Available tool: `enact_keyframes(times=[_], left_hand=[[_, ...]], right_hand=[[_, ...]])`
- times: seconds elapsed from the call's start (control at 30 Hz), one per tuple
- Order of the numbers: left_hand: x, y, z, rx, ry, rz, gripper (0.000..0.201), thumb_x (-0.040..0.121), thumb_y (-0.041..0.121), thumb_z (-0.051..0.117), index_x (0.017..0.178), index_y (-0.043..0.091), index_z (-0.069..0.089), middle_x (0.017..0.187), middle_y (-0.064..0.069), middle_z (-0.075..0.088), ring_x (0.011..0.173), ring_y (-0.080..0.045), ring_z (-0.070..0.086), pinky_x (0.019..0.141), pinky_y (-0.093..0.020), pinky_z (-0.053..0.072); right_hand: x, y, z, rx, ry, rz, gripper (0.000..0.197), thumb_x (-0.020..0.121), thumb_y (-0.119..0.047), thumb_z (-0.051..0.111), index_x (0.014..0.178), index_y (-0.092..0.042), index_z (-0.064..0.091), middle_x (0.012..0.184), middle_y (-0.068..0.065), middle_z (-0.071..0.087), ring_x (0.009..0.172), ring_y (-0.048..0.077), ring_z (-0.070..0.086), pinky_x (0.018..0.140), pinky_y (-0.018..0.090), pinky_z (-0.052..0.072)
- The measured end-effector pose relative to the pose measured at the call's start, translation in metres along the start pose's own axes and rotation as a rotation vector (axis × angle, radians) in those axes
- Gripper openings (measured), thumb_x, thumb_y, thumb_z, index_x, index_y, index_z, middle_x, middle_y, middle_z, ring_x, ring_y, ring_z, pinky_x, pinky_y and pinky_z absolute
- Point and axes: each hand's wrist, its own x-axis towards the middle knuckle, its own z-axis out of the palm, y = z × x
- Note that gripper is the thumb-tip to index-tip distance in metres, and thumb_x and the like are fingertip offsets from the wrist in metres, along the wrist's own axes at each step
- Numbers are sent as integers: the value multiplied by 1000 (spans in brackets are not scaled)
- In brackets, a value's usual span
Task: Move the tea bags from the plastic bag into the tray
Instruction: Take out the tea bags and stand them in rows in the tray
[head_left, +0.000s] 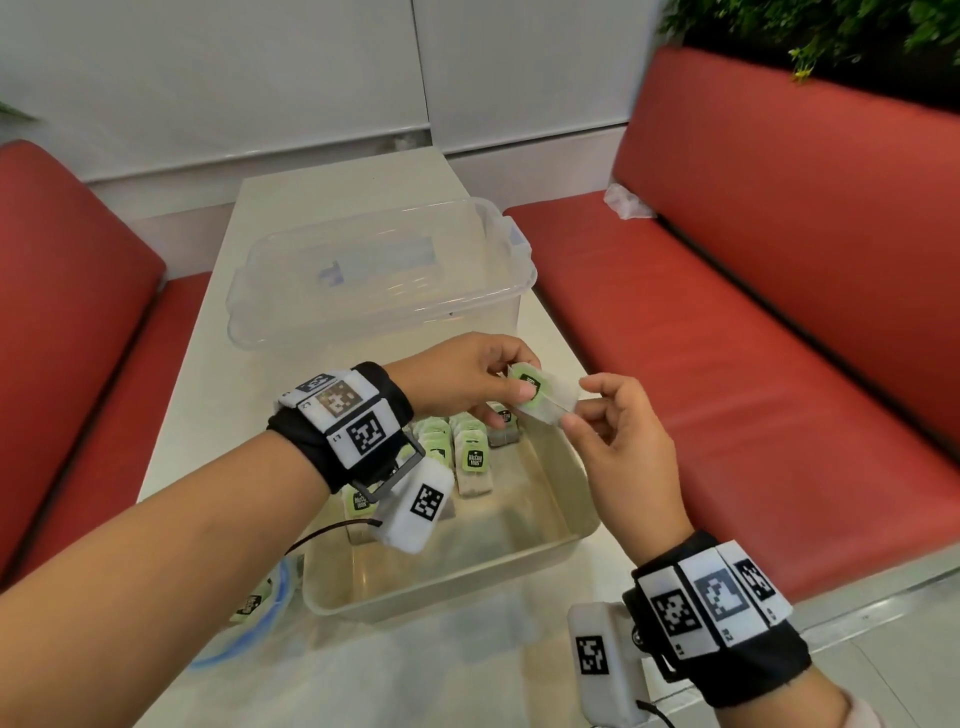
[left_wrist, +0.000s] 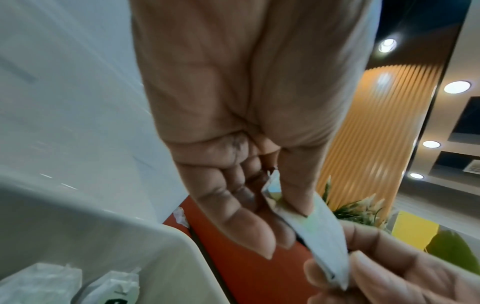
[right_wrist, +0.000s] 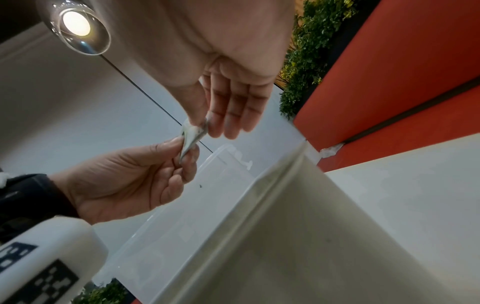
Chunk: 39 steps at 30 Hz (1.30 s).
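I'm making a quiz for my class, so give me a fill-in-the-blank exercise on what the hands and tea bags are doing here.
1. The tea bag is pinched by ____ hands at once.
2. It is held above the clear ____, where other tea bags already lie.
3. The benches beside the table are ____ in colour.

Missing words: both; tray; red

tea bag (head_left: 545, 400): white, with a light green tag printed in black
tray (head_left: 566, 540): clear, beige-tinted
benches (head_left: 753, 312): red
wristbands (head_left: 343, 421): black, with black-and-white square-code tiles
table (head_left: 218, 364): cream
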Motion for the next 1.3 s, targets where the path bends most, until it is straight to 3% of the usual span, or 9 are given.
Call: enact_keyframes(times=[0.07, 0.17, 0.23, 0.37, 0.57, 0.77, 1.13, 1.3], left_hand=[[6, -4, -2, 167, 23, -42, 8, 90, 9, 58, 95, 16, 60, 85, 0, 61, 74, -9, 63, 63, -20, 56], [20, -12, -1, 609, 75, -83, 18, 86, 18, 65, 104, 16, 65, 83, -1, 58, 80, -19, 63, 63, -23, 51], [30, -17, 3, 801, 116, -94, 24, 80, 22, 71, 102, 17, 65, 83, 4, 55, 85, -18, 58, 65, -23, 42], [49, -27, 12, 959, 105, -189, 23, 75, 23, 75, 95, 20, 64, 97, 2, 66, 90, -20, 61, 73, -30, 47], [64, -34, 21, 1082, 34, -267, 19, 78, 22, 72, 95, 18, 67, 90, 0, 63, 85, -22, 61, 65, -29, 43], [68, -40, 27, 1164, 10, -287, 24, 80, 21, 70, 103, 13, 65, 101, -8, 63, 90, -28, 63, 65, -31, 44], [67, -45, 28, 1224, 116, -214, 27, 82, 22, 66, 107, 14, 59, 105, -8, 62, 94, -29, 61, 67, -33, 44], [48, -38, 11, 1116, 314, -159, 25, 85, 17, 62, 109, 20, 58, 105, -6, 64, 95, -29, 60, 70, -33, 42]], right_hand=[[-2, 8, 1, -136, -39, -5, 29, 83, -20, 68, 107, -26, 52, 99, -9, 63, 97, 13, 57, 87, 31, 46], [-5, 19, 3, -337, -86, 4, 38, 84, -26, 66, 119, -18, 54, 118, -4, 57, 116, 17, 46, 95, 26, 35], [-6, 21, 4, -391, -93, 18, 41, 84, -27, 65, 122, -18, 52, 123, -3, 54, 120, 19, 42, 98, 26, 32], [-9, 27, 7, -452, -132, 46, 47, 85, -26, 64, 127, -18, 46, 128, -2, 49, 122, 19, 38, 101, 32, 33], [-12, 31, 11, -516, -213, 47, 50, 86, -25, 62, 132, -18, 42, 131, -4, 47, 123, 18, 38, 103, 34, 34], [-13, 34, 15, -530, -246, 56, 53, 87, -28, 61, 134, -21, 39, 133, -7, 46, 123, 17, 37, 103, 34, 34], [-13, 33, 16, -524, -268, 47, 54, 87, -30, 60, 135, -21, 37, 135, -8, 44, 125, 16, 37, 103, 31, 32], [-12, 32, 15, -523, -244, 24, 52, 85, -27, 63, 131, -20, 41, 132, -4, 44, 124, 18, 38, 101, 33, 34]])
